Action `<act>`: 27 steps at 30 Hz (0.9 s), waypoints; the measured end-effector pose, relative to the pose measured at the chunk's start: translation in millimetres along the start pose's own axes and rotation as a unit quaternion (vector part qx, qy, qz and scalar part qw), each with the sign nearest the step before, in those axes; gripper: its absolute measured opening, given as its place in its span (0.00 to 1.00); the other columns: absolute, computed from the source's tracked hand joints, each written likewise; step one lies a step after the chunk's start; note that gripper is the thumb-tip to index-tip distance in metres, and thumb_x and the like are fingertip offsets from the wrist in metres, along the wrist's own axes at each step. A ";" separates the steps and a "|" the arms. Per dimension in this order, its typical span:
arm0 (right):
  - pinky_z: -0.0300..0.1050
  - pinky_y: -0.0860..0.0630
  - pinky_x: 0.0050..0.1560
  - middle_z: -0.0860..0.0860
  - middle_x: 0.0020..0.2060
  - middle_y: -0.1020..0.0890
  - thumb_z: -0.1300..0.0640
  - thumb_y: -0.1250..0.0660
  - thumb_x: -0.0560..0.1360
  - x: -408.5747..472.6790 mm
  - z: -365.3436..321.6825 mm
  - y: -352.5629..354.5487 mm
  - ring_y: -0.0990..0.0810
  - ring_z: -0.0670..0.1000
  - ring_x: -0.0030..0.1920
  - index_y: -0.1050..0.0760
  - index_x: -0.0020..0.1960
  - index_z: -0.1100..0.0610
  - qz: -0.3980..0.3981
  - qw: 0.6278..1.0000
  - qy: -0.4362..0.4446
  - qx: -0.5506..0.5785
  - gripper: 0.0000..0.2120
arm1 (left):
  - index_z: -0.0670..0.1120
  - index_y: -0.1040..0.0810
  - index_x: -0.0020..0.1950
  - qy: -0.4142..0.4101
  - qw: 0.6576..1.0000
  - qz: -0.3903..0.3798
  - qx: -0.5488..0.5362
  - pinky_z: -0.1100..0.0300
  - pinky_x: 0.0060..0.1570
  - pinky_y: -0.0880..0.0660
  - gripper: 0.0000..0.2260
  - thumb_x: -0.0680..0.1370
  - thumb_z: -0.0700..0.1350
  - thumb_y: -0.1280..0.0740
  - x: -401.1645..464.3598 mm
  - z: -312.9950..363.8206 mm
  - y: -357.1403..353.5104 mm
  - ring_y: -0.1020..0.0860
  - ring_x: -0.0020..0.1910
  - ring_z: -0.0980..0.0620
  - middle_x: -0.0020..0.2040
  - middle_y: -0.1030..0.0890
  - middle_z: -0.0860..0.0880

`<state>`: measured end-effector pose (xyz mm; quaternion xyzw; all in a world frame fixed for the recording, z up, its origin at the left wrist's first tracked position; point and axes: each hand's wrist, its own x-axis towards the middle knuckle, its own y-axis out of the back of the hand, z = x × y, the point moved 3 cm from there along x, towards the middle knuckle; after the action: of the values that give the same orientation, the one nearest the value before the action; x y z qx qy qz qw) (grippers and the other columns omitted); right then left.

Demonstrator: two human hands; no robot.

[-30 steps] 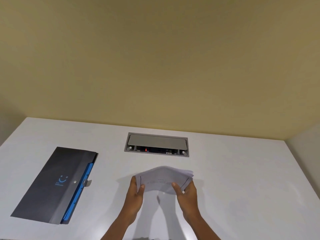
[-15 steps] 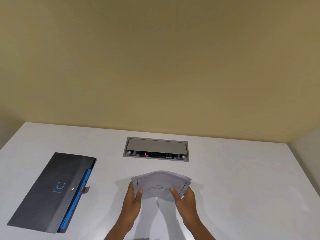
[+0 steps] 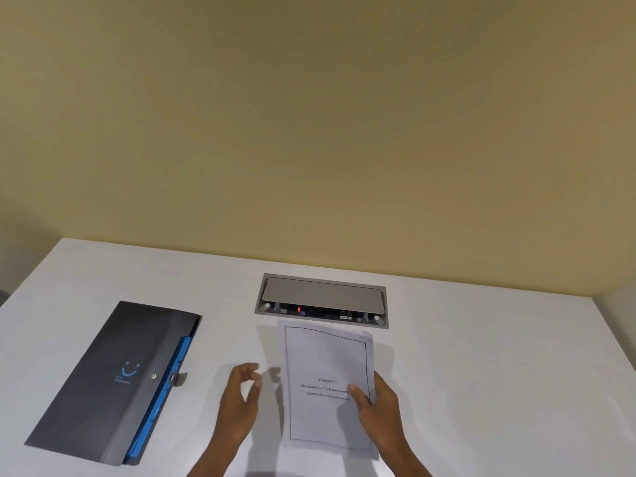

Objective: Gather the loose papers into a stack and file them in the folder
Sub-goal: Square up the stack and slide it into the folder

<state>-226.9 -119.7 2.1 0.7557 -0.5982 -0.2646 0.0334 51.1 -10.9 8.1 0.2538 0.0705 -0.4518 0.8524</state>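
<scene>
A stack of white papers (image 3: 325,359) with a printed border and a few lines of text faces me, held lengthwise above the white table. My right hand (image 3: 377,406) grips its right edge, thumb on the front sheet. My left hand (image 3: 241,397) hovers just left of the stack with its fingers apart and curled, holding nothing. A dark grey folder (image 3: 113,380) with a blue smile logo, a snap button and blue inner dividers lies shut on the table at the left, well apart from both hands.
The white table (image 3: 499,373) ends at a yellow wall behind. A grey recessed socket box (image 3: 321,299) with a lid and a small red light sits in the tabletop just beyond the papers. A side wall closes the right.
The stack, held bowed between both hands before, now hangs lengthwise and flatter in my right hand alone. My left hand has let go and moved slightly left.
</scene>
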 end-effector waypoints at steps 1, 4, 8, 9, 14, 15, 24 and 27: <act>0.31 0.19 0.44 0.38 0.48 0.12 0.58 0.27 0.79 2.7 6.1 0.6 0.13 0.41 0.48 0.19 0.52 0.45 0.007 1.000 -0.004 -0.020 0.08 | 0.50 0.23 0.60 0.000 0.999 0.032 0.031 0.48 0.62 0.23 0.12 0.81 0.36 0.31 6.1 -8.2 12.8 0.19 0.59 0.43 0.53 0.17 0.51; 0.47 0.16 0.45 0.45 0.41 0.14 0.56 0.27 0.78 7.0 28.3 2.4 0.14 0.48 0.42 0.20 0.47 0.50 0.030 0.996 -0.051 -0.070 0.03 | 0.46 0.21 0.62 0.026 0.976 0.125 0.179 0.38 0.57 0.22 0.13 0.78 0.35 0.29 20.2 -33.9 59.7 0.19 0.58 0.38 0.52 0.17 0.46; 0.48 0.18 0.42 0.45 0.41 0.14 0.57 0.27 0.76 4.0 49.1 6.3 0.15 0.47 0.42 0.21 0.46 0.48 0.066 0.989 -0.099 -0.091 0.05 | 0.44 0.20 0.63 0.055 0.929 0.160 0.329 0.35 0.54 0.23 0.17 0.74 0.39 0.26 33.8 -65.2 117.3 0.21 0.58 0.34 0.56 0.17 0.39; 0.44 0.20 0.40 0.44 0.41 0.14 0.57 0.26 0.76 2.5 52.4 7.4 0.15 0.46 0.43 0.20 0.46 0.48 0.074 0.988 -0.105 -0.090 0.05 | 0.41 0.21 0.63 0.057 0.923 0.162 0.344 0.34 0.55 0.24 0.18 0.74 0.39 0.25 36.0 -72.8 128.4 0.22 0.58 0.32 0.57 0.18 0.38; 0.42 0.24 0.40 0.42 0.42 0.16 0.57 0.26 0.76 -5.6 62.2 11.6 0.17 0.42 0.44 0.20 0.52 0.47 0.085 0.983 -0.136 -0.094 0.08 | 0.36 0.29 0.70 0.112 0.894 0.111 0.419 0.29 0.64 0.30 0.36 0.66 0.39 0.20 50.5 -105.8 168.1 0.30 0.69 0.30 0.67 0.25 0.34; 0.42 0.24 0.40 0.42 0.42 0.16 0.57 0.26 0.76 -6.7 63.1 12.0 0.17 0.42 0.44 0.20 0.52 0.47 0.085 0.982 -0.140 -0.098 0.08 | 0.36 0.31 0.72 0.122 0.889 0.101 0.431 0.29 0.66 0.31 0.39 0.65 0.41 0.19 53.8 -109.6 172.9 0.31 0.70 0.30 0.68 0.27 0.34; 0.39 0.27 0.39 0.47 0.44 0.17 0.58 0.26 0.77 -17.2 56.8 13.2 0.18 0.51 0.45 0.23 0.56 0.50 0.087 0.976 -0.160 -0.116 0.10 | 0.37 0.38 0.77 0.065 0.897 0.050 0.433 0.34 0.72 0.33 0.39 0.68 0.32 0.28 79.9 -111.7 173.0 0.36 0.77 0.33 0.75 0.32 0.36; 0.36 0.27 0.38 0.44 0.43 0.18 0.60 0.26 0.77 -20.7 54.4 15.2 0.19 0.43 0.44 0.23 0.55 0.50 0.086 0.978 -0.154 -0.114 0.10 | 0.36 0.40 0.79 0.057 0.892 0.045 0.446 0.36 0.74 0.33 0.36 0.72 0.31 0.31 83.5 -106.7 170.7 0.35 0.78 0.33 0.78 0.33 0.36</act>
<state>-267.3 -90.5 -31.6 0.6426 -0.6247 -0.4408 0.0497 248.9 59.8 -50.1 0.6352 -0.1011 -0.3821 0.6636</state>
